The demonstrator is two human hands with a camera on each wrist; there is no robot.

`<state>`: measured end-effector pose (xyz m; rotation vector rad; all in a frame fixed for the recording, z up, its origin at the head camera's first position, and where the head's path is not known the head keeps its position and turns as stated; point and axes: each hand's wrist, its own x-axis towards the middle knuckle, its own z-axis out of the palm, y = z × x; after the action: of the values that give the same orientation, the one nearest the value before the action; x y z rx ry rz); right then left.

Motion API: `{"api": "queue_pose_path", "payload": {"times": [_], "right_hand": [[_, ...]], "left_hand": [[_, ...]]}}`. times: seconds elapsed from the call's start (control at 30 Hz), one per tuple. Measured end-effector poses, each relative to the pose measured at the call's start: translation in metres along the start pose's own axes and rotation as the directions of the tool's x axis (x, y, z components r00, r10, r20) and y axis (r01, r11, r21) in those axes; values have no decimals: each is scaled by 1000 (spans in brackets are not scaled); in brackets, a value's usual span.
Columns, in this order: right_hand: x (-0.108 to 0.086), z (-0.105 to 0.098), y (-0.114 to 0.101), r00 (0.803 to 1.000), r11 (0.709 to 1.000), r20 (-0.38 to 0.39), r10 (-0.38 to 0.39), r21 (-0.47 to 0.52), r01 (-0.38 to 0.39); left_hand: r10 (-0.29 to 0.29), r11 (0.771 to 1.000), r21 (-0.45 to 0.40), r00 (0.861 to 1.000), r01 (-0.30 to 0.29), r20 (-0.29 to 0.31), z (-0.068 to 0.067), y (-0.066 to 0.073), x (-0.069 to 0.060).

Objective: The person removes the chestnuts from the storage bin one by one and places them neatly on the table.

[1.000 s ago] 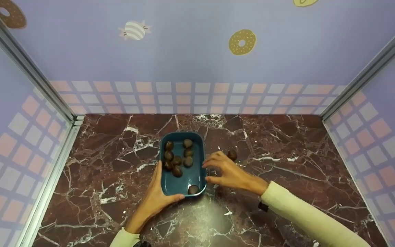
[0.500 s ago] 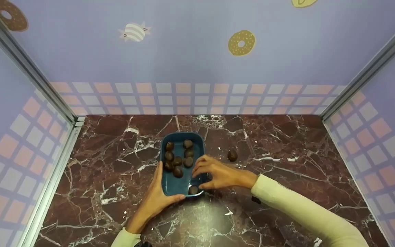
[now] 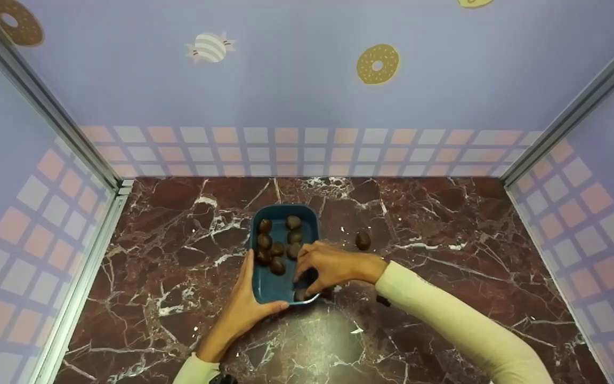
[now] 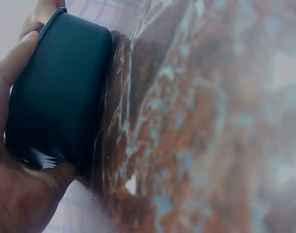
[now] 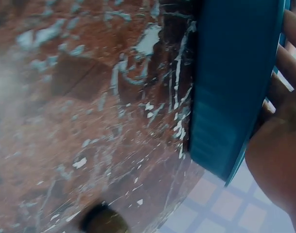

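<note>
A deep blue-green rectangular dish [image 3: 280, 290] with rounded corners stands on the marbled tabletop, several brown chestnuts [image 3: 278, 265] lying in it. My left hand [image 3: 245, 298] holds its near left corner, thumb along the near rim and fingers on the left side; the left wrist view shows this hand [image 4: 21, 194] against the dish wall [image 4: 60, 92]. Over the right rim, my right hand [image 3: 333, 266] reaches in with bent fingers and pinches a chestnut [image 3: 300, 295] in the near right corner. The right wrist view has the dish wall [image 5: 235, 87] hiding those fingertips.
One loose chestnut [image 3: 363, 240] lies on the table [image 3: 445, 298] right of the dish, partly seen in the right wrist view as a dark chestnut [image 5: 106, 221]. Patterned panels [image 3: 307, 96] enclose the table at the back and both sides.
From outside the right rim, my right hand has moved left and down into the dish, its fingers closing at the near right chestnut. My left hand and the dish have stayed put.
</note>
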<state>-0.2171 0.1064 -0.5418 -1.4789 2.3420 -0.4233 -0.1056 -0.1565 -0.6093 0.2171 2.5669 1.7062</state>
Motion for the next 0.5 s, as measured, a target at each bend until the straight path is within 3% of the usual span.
{"api": "queue_pose_path", "payload": {"times": [0.2, 0.5], "right_hand": [[7, -1, -9, 998, 995, 60, -3, -104, 10], [14, 3, -17, 996, 990, 77, 54, -136, -43]], "left_hand": [[7, 1000, 5, 1000, -7, 5, 2, -1, 1], [0, 1000, 30, 1000, 1, -3, 0, -3, 1]]}}
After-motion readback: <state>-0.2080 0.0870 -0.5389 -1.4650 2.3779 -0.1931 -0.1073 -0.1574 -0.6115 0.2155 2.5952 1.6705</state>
